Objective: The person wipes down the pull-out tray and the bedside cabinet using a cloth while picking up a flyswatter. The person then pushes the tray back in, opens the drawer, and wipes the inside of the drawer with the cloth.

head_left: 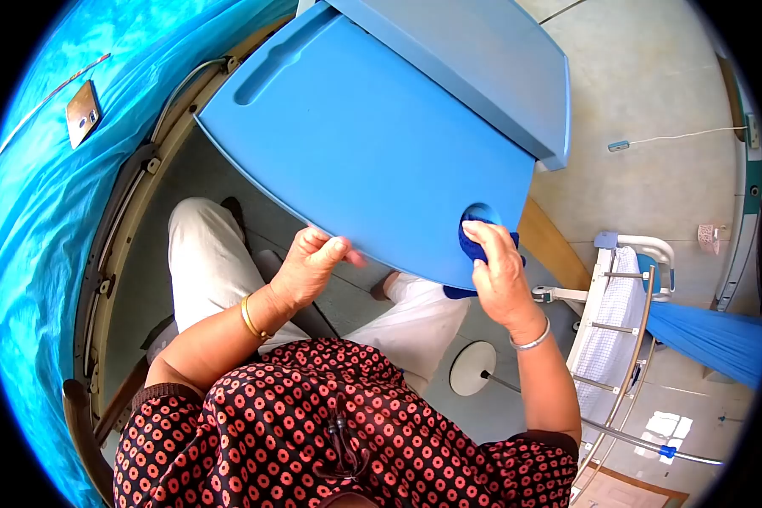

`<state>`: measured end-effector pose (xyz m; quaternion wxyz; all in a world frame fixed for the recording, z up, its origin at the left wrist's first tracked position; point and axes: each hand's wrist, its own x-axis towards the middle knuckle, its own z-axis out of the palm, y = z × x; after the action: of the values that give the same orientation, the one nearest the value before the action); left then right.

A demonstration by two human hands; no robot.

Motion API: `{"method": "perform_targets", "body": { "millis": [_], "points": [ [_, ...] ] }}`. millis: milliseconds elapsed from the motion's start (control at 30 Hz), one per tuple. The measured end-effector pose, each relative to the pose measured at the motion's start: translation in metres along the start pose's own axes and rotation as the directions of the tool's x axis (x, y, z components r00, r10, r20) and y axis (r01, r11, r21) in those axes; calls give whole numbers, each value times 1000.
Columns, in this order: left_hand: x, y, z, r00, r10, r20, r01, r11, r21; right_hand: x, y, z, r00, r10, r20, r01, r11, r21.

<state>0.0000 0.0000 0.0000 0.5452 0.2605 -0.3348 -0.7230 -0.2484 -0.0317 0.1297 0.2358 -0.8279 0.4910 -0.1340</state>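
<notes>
A light blue tray table (339, 144) spans the view in front of me, with a long groove at one corner and a round hollow at the other. My right hand (499, 275) grips a dark blue cloth (474, 244) over the round hollow. Part of the cloth hangs past the tray's edge. At the near edge of the tray is my left hand (313, 262), its fingers curled in and one fingertip smeared by motion. Nothing shows between those fingers.
A phone (83, 114) lies on bright blue sheeting (38, 220) at left, beside a bed rail (131, 203). A round white base (472, 368) stands on the floor. Another railed bed (614, 330) is at right. A white cable with a socket block (619, 146) lies at upper right.
</notes>
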Motion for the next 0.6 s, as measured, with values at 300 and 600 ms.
{"method": "perform_targets", "body": {
  "millis": [300, 600],
  "points": [
    [-1, 12, -4, 1000, -7, 1, 7, 998, 56, 5, -9, -7, 998, -52, -33, 11, 676, -737],
    [3, 5, -3, 1000, 12, 24, -12, 1000, 6, -9, -9, 4, 990, 55, -132, -45, 996, 83]
  ]
}}
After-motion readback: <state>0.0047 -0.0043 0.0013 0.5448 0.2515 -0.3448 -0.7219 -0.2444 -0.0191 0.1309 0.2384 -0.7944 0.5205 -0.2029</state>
